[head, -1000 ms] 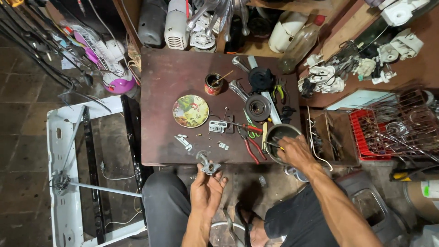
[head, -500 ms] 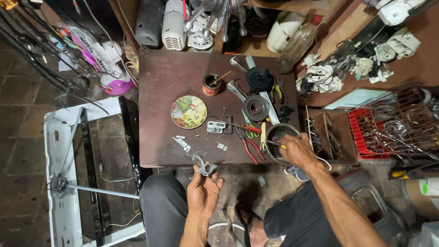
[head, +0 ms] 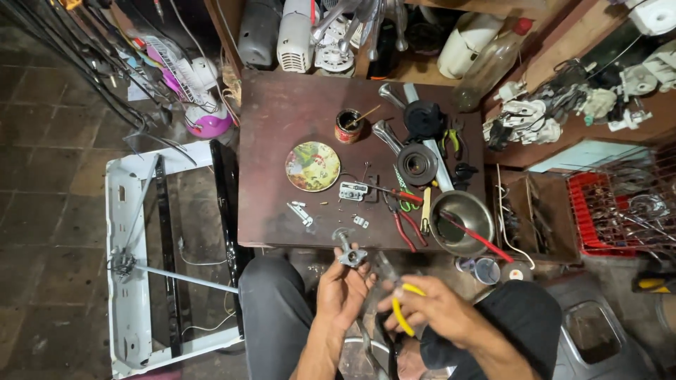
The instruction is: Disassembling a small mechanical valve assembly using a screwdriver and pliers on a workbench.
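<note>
Seen from above, the left hand (head: 343, 288) grips a small metal fitting (head: 348, 250) at the dark worktop's (head: 282, 141) near edge, while the right hand (head: 436, 309) holds yellow-handled pliers (head: 396, 299) just beside it.

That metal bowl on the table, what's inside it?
The metal bowl holds the tip of a red-handled tool, whose handle sticks out over the rim. The rest of the inside looks bare; anything under the tool is hidden.

Dim, warm light falls from above, brightest on the brown table (head: 282, 141) and the white frame (head: 127, 267) at nine o'clock. The floor corners toward seven and eleven o'clock sink into shadow. A steel bowl (head: 461, 218) shows soft glare. Edges bend slightly; detail stays reasonably sharp.
</note>
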